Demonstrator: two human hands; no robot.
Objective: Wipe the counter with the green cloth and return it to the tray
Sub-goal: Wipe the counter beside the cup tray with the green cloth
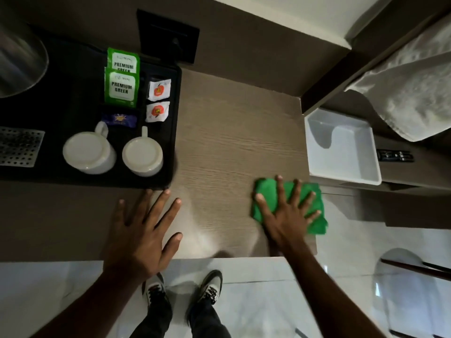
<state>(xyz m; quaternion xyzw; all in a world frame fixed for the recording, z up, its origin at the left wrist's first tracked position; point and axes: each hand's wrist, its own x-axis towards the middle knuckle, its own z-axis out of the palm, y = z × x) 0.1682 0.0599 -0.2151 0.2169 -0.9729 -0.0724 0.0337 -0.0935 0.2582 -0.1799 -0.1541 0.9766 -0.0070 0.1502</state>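
Right hand lies flat, fingers spread, pressing green cloth onto desk; white tray sits just beyond; left hand open, empty

Head-worn wide view, looking steeply down, counter close

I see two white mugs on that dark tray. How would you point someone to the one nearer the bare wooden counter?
Start at the black tray on the left of the wooden counter. Along its near edge two white mugs stand upside down; take the right mug, closest to the tray's right rim. It looks smaller than the left mug, and its handle points straight back towards the sachets.
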